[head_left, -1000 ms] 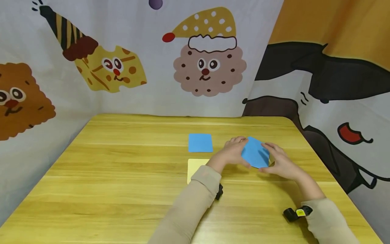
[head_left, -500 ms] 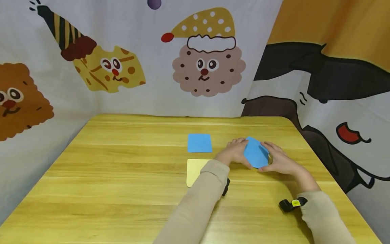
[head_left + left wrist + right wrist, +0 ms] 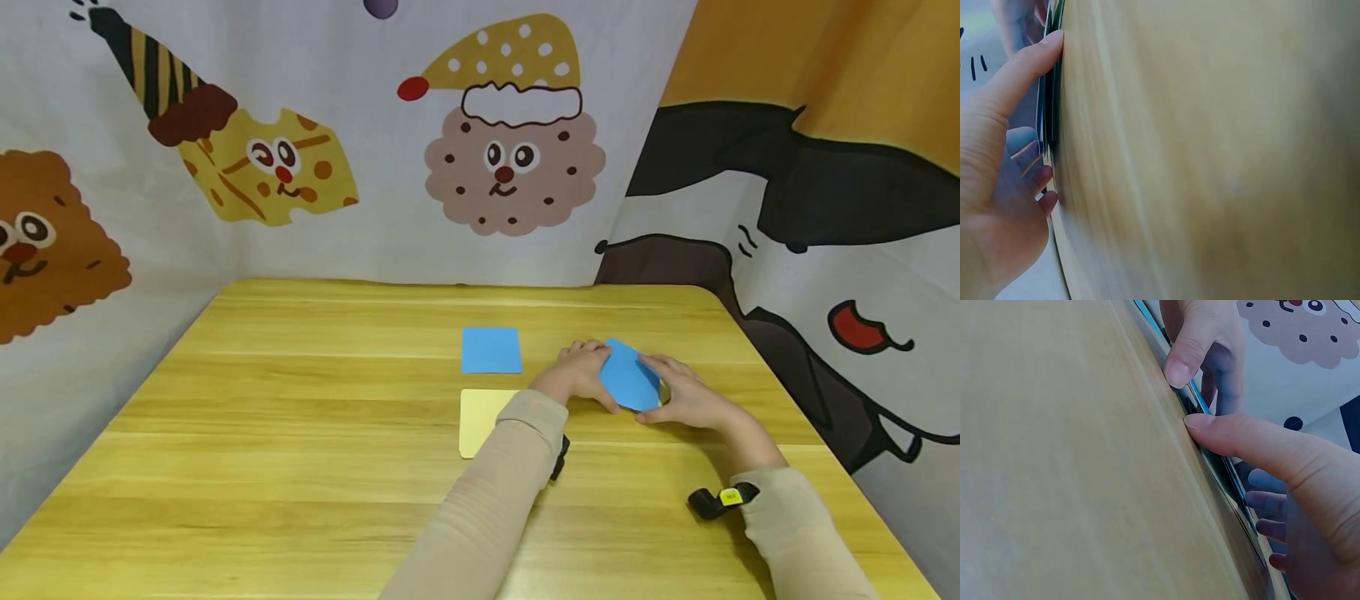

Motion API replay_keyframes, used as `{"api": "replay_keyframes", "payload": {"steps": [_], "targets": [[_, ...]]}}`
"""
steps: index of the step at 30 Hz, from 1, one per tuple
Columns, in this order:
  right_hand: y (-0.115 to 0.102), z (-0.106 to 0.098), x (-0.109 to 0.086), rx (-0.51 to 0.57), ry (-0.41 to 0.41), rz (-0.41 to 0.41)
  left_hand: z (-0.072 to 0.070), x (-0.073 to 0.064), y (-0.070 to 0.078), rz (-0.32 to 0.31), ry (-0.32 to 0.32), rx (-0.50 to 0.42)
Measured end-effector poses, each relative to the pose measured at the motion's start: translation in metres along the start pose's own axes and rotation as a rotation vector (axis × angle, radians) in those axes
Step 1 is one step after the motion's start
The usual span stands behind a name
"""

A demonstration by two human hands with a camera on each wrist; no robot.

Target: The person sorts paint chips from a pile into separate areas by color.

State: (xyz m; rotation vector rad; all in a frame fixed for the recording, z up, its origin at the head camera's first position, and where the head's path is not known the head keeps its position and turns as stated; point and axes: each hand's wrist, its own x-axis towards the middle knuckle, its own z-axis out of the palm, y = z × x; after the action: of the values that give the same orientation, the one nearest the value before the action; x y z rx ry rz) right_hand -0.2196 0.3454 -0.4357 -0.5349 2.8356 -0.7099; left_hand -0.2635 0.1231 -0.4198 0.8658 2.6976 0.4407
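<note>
On the right half of the table, a small stack of square cards (image 3: 628, 377) has a blue one on top, turned at an angle. Its left side is held by my left hand (image 3: 577, 373), thumb at the near edge and fingers beyond. My right hand (image 3: 686, 396) holds the right side the same way. The left wrist view shows my left thumb (image 3: 1029, 72) against several thin layers seen edge-on. In the right wrist view, both thumbs meet the near edge of the layered cards (image 3: 1225, 478). The stack's underside is hidden.
A blue square card (image 3: 491, 350) lies flat left of the hands. Nearer is a yellow card (image 3: 483, 417), partly covered by my left forearm. The wooden table (image 3: 262, 433) ends at a printed cloth backdrop (image 3: 337, 254).
My left hand and forearm have shifted slightly right, closer to my right hand. The stack has moved a little with them and its blue top sits slightly lower and flatter.
</note>
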Motion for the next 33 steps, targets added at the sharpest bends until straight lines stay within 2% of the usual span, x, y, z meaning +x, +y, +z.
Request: {"api": "replay_keyframes", "payload": {"steps": [21,27,33], "targets": [[-0.01,-0.007,-0.006,0.047,0.027,-0.014,0.001,-0.001,0.002,0.037,0.048,-0.024],[-0.021,-0.01,-0.008,0.068,0.032,-0.034,-0.006,-0.011,0.002,0.049,0.07,-0.051],[-0.035,-0.015,-0.004,0.064,0.037,-0.074,-0.019,-0.025,-0.001,0.061,0.133,-0.084]]}}
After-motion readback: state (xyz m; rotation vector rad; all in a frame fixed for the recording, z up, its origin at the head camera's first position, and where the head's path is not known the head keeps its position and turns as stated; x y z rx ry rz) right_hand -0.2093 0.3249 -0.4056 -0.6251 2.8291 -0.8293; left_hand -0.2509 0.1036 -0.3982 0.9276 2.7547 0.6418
